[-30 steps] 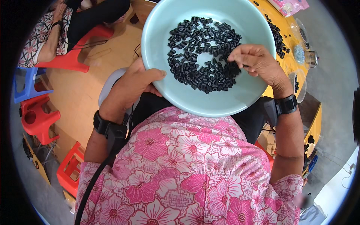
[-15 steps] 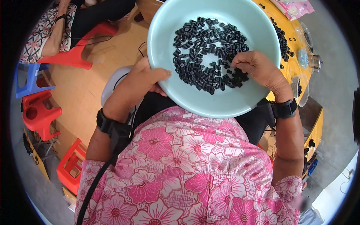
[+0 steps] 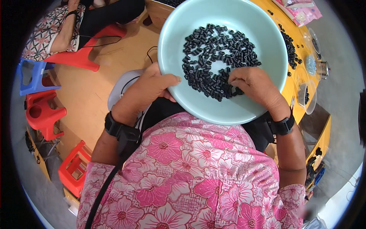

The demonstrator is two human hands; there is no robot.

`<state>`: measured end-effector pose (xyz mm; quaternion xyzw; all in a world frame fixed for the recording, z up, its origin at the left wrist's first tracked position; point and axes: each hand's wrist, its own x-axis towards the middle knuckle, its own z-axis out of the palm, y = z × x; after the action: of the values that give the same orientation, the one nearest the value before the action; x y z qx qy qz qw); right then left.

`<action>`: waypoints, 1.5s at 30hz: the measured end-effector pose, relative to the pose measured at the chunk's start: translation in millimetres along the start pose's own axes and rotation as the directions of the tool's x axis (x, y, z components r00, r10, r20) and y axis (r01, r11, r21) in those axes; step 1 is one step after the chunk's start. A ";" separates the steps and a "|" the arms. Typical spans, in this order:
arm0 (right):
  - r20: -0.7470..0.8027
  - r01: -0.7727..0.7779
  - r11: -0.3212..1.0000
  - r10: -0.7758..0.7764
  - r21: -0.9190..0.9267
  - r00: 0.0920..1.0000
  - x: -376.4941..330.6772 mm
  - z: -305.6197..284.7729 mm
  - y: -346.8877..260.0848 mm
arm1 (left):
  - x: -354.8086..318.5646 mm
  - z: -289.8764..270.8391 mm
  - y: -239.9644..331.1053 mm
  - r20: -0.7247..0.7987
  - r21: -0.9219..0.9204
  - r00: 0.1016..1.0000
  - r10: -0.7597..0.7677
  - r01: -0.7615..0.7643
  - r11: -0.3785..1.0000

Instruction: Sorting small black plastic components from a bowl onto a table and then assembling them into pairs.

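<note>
A wide pale turquoise basin point(image 3: 225, 114) rests on my lap. Small black tube-shaped pieces point(image 3: 206, 76) lie in a heap on its bottom, with a bare spot near the middle. My left hand point(image 3: 152, 86) grips the basin's left rim, thumb over the edge and fingers underneath. Inside the basin, my right hand point(image 3: 257, 87) hangs low over the right part of the heap, its fingers bent together at the pieces. The fingertips are turned down, and whatever they pinch is hidden.
To the right, a yellow table point(image 3: 295, 80) holds loose black pieces point(image 3: 289, 49), a pink packet point(image 3: 303, 13) and clear plastic cups point(image 3: 307, 97). Red stools point(image 3: 74, 168) and a blue stool point(image 3: 36, 78) stand at left. Another person's arm point(image 3: 63, 36) shows at upper left.
My right hand has shifted left and slightly down over the heap. The basin and my left hand appear a little farther right and lower in the picture.
</note>
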<state>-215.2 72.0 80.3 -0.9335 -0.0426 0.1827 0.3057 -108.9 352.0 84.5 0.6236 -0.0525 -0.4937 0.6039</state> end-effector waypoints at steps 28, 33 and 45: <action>-0.393 0.148 0.531 0.383 0.834 0.836 -44.8 -78.5 31.8 | -5.1 -1.3 -2.2 -0.025 -0.035 0.999 0.029 -0.030 0.999; -0.425 0.276 0.330 0.586 0.903 0.689 -55.1 -97.6 92.5 | 1.9 -8.1 -7.6 0.034 -0.026 0.999 -0.008 0.009 1.000; -0.639 0.105 0.666 0.643 0.739 0.423 -14.7 -86.0 173.4 | 2.2 -24.0 -1.4 -0.042 -0.152 0.997 0.058 -0.064 0.986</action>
<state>-202.9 -118.9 47.4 -0.6958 0.3554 -0.2652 0.5651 -92.2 367.8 77.0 0.5823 -0.0221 -0.4660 0.6657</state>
